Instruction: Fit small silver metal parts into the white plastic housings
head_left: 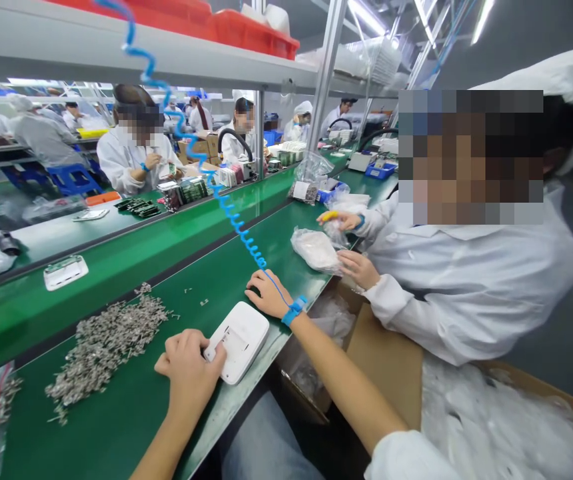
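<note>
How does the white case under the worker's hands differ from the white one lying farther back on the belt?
The near case lies at the bench edge, with the left hand on its corner and the right hand just beyond it; the far case lies untouched on the belt. The near case shows a plain white face; the far case looks open, with parts inside. Both are white with rounded corners.

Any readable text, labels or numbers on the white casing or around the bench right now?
None readable.
White plastic casing under the left hand: no visible print.
Clear plastic bag with a label on the bench: label too blurred.
Cardboard boxes further back: markings too small.
</note>
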A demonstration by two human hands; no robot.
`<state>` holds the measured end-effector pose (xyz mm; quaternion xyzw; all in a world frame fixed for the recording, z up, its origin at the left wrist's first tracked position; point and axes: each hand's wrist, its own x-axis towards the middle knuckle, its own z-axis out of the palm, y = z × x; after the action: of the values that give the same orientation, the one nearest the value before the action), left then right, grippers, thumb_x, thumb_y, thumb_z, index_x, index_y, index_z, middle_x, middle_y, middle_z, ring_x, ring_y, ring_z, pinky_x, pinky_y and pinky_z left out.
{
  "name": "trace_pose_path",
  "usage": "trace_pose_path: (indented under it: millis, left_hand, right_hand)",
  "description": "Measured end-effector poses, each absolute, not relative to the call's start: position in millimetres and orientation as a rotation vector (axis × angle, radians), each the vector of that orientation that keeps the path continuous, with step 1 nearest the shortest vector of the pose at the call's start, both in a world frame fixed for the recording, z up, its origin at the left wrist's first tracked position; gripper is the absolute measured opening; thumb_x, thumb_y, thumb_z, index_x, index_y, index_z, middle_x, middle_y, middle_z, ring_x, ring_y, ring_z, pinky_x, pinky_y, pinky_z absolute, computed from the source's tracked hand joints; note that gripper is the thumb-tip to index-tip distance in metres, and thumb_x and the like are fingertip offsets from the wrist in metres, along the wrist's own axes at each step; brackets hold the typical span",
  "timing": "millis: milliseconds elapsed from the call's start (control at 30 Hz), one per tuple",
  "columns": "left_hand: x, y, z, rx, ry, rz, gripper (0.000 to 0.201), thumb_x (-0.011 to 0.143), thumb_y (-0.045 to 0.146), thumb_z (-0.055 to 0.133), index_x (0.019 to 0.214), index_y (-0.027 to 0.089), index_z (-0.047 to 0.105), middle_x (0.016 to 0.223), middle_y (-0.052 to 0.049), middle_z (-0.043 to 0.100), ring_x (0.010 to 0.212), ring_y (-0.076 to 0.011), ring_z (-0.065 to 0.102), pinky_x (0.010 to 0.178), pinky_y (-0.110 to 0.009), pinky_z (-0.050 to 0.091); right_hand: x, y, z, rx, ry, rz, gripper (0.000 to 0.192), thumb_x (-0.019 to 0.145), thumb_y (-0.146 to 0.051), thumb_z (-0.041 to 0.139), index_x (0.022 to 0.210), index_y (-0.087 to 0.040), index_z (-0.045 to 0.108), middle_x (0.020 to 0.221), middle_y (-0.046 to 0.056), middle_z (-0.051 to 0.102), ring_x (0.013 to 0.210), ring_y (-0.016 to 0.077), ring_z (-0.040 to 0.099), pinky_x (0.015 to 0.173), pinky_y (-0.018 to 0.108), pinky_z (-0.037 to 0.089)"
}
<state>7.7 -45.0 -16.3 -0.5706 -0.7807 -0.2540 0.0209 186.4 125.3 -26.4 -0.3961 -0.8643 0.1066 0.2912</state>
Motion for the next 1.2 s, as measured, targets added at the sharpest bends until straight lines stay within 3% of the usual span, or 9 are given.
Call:
trace_pose_path:
  millis: [367,900,1033,1200]
  left_hand:
    - [19.0,-49.7,2.7,-1.795,-2.525,-0.76,0.008,0.086,0.03,0.053,0.088,0.023,0.057,0.105,-0.007,0.065,0.112,-0.03,0.045,0.091,-0.044,0.026]
    - [20.1,-55.6,4.3,-1.77,-2.52,-0.87,0.004,0.082,0.024,0.058,0.083,0.021,0.056,0.101,-0.005,0.064,0.109,-0.0273,0.047,0.089,-0.043,0.027]
    - [24.6,-66.5,4.1,-1.805,-2.567,-0.921,0.013,0.074,0.022,0.063,0.084,0.021,0.055,0.103,-0.005,0.063,0.107,-0.026,0.046,0.087,-0.043,0.028]
    - [19.0,-62.8,-12.0,-1.806,-2.596,-1.026,0.024,0.07,0.029,0.068,0.084,0.02,0.049,0.098,-0.003,0.062,0.106,-0.0237,0.047,0.084,-0.043,0.028]
  right_hand:
    - [186.7,127.4,-29.6,-1.047,-2.283,0.314,0.011,0.092,-0.028,0.065,0.095,-0.018,0.069,0.108,0.008,0.062,0.102,0.0215,0.053,0.093,0.038,0.044]
    - [188.4,127.7,-39.4,-0.92,-2.27,0.279,0.012,0.092,-0.027,0.06,0.091,-0.019,0.069,0.101,0.009,0.065,0.096,0.0237,0.056,0.089,0.04,0.046]
    - [195.2,118.5,-40.3,-0.847,-2.287,0.304,0.023,0.094,-0.034,0.052,0.088,-0.021,0.07,0.099,0.011,0.068,0.096,0.0266,0.06,0.09,0.045,0.047]
    - [196.2,147.7,-69.1,-0.753,-2.257,0.332,0.038,0.089,-0.057,0.05,0.08,-0.027,0.07,0.091,0.016,0.069,0.089,0.0324,0.064,0.084,0.053,0.048]
